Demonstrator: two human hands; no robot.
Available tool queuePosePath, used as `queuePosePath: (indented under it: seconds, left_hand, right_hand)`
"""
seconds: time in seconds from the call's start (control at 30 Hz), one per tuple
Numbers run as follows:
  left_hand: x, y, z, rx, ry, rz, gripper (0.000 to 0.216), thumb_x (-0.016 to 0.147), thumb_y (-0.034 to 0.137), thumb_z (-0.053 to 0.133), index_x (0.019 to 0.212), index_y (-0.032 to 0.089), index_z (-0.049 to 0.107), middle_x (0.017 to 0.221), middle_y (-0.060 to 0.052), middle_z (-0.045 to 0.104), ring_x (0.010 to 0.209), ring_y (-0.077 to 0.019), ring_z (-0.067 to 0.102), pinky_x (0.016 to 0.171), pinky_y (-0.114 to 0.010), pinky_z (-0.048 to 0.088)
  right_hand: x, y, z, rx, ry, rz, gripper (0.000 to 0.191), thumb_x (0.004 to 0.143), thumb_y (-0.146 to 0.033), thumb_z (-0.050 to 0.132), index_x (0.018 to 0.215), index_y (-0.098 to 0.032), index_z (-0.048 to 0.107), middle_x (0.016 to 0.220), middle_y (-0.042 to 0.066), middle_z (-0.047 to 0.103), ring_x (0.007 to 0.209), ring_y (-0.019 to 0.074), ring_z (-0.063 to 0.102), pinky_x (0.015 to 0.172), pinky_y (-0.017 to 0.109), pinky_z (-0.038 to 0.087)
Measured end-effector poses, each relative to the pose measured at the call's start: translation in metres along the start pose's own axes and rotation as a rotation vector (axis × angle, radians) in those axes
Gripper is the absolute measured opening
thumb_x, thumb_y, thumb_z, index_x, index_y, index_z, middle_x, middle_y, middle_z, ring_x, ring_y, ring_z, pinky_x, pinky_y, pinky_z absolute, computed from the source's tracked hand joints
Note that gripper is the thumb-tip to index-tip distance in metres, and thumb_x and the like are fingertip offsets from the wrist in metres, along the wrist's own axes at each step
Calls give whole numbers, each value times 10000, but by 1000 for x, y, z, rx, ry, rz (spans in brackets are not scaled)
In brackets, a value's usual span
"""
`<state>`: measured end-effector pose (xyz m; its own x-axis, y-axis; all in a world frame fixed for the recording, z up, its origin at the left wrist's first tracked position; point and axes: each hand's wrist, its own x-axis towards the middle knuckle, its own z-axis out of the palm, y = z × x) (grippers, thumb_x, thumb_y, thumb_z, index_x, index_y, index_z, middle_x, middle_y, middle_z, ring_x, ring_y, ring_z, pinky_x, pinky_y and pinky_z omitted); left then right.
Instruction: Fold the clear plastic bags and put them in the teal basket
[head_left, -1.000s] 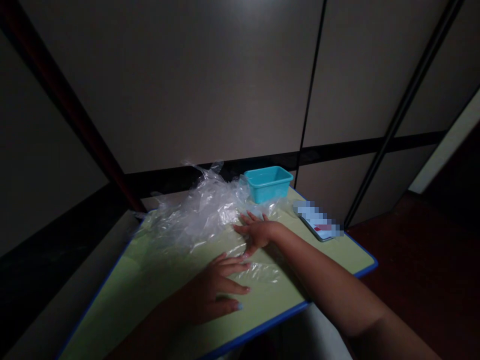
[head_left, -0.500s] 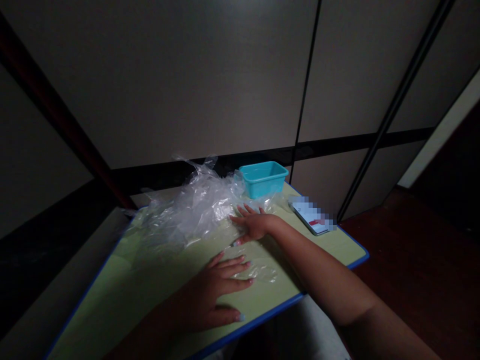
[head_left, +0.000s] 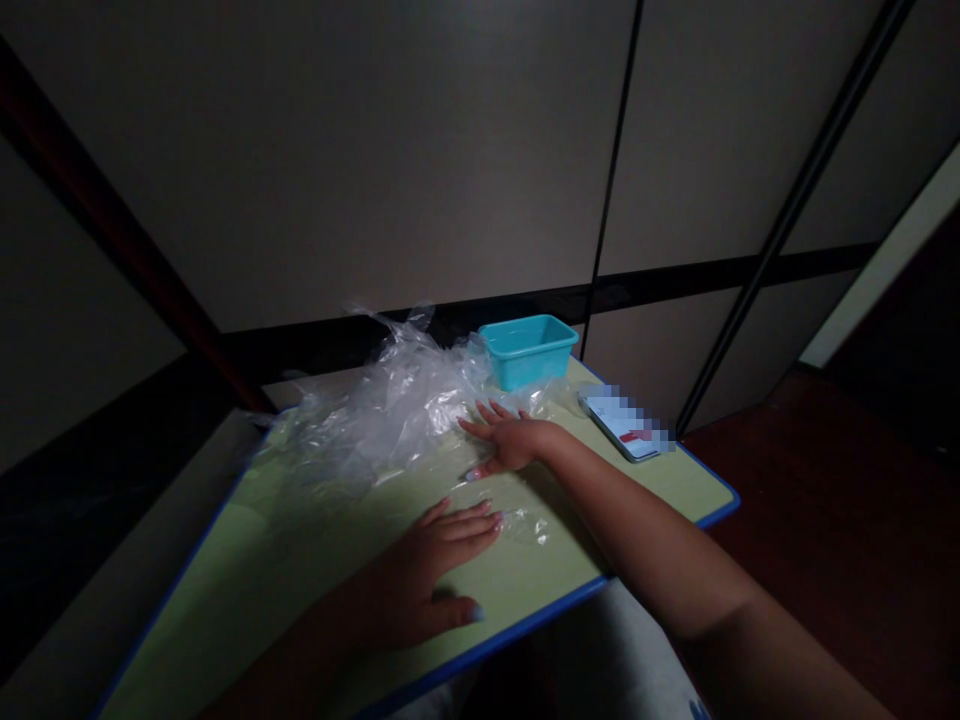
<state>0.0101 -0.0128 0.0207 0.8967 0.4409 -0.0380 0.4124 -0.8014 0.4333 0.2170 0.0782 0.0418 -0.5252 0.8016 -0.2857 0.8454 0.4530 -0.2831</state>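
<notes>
My left hand (head_left: 442,560) lies flat near the front of the table, fingers stretched out and thumb apart. Its fingertips rest on the edge of a thin clear plastic bag (head_left: 532,525) spread on the tabletop. Farther in, my right hand (head_left: 506,443) is pressed down with its fingers spread, over clear plastic film as well. Just beyond and left of it rises a crumpled heap of clear plastic bags (head_left: 397,405). Whether the flat bag joins the heap I cannot tell. Neither hand grips anything.
A turquoise plastic basket (head_left: 532,365) stands at the table's back edge, behind my right hand. A phone (head_left: 619,425) with its screen lit lies to the right. The yellow-green table (head_left: 247,590) has a blue rim and stands against cabinet panels (head_left: 420,170).
My left hand's fingers have drawn closer together and shifted slightly over the bag, which looks smoother and less visible. My right hand stays nearly in place.
</notes>
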Motion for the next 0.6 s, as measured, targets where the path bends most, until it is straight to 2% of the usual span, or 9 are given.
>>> queuePosePath:
  seconds: [0.2,0.4,0.6]
  left_hand:
    - [1,-1,-1,34,61,-3,662,828,614,349,1389,294,207,1440,-28,280,1321,-264,214,1064,-531,54]
    - [2,3,-2,69,56,40,493,836,600,351,1276,387,414,1448,34,261,1321,-274,207,1060,-528,93]
    - [8,8,1,112,-14,50,635,802,614,420,1361,379,234,1464,-13,194,1329,-308,162,1033,-589,29]
  right_hand:
    - [0,1,1,-8,12,-5,955,679,-651,526,1409,-312,12,1470,81,-119,1323,320,-112,987,620,49]
    - [0,1,1,-23,15,-3,933,692,-645,515,1414,-289,43,1472,86,-105,1324,316,-117,983,625,73]
    - [1,1,2,-33,20,13,927,696,-643,512,1414,-290,43,1471,85,-112,1324,315,-115,984,623,78]
